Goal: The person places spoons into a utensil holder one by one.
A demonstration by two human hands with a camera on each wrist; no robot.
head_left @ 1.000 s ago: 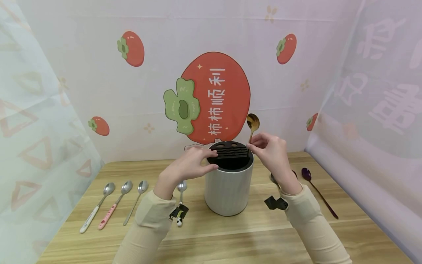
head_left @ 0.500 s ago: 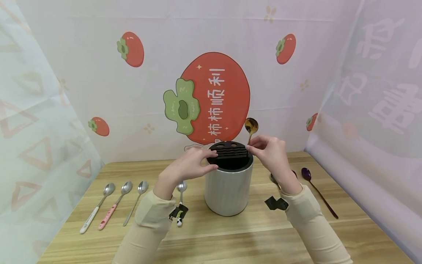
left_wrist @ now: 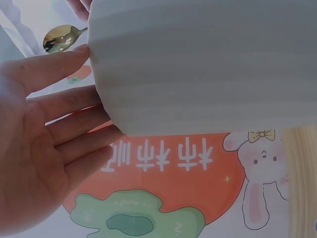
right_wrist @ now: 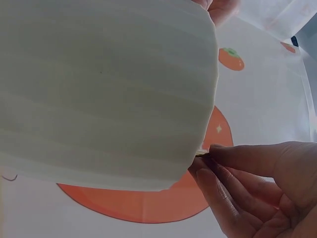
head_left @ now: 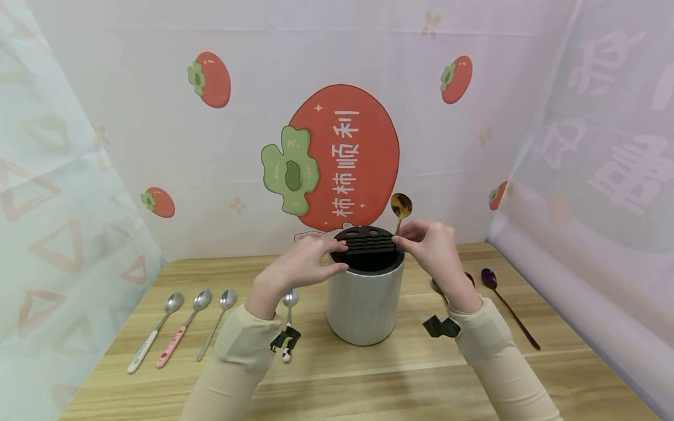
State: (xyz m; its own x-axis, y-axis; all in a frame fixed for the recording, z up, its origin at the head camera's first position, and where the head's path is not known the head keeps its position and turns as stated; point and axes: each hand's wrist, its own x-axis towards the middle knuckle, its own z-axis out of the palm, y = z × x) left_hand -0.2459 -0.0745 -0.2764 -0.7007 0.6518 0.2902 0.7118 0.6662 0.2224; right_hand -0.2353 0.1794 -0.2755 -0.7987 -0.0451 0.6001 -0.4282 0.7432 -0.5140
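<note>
A white ribbed utensil holder (head_left: 363,307) with a black slotted top (head_left: 365,241) stands upright on the table. My right hand (head_left: 432,245) pinches the handle of a gold spoon (head_left: 401,204) at the top's right side. The spoon's bowl points up, and its lower handle goes down into the holder, out of sight. In the right wrist view, the thumb and fingertips meet on the thin handle at the rim. My left hand (head_left: 300,263) rests with extended fingers at the holder's left rim. The left wrist view shows those fingers (left_wrist: 74,124) spread against the white wall (left_wrist: 208,69).
On the wooden table (head_left: 368,386) at left lie a white-handled spoon (head_left: 158,330), a pink-handled spoon (head_left: 184,327) and a plain spoon (head_left: 217,321). A cow-patterned spoon (head_left: 289,298) lies by the left wrist. A purple spoon (head_left: 511,307) lies at right; others are partly behind the right wrist.
The gold spoon has sunk slightly lower into the holder, with my right hand moving down a little along with it. My left hand has stayed at the rim.
</note>
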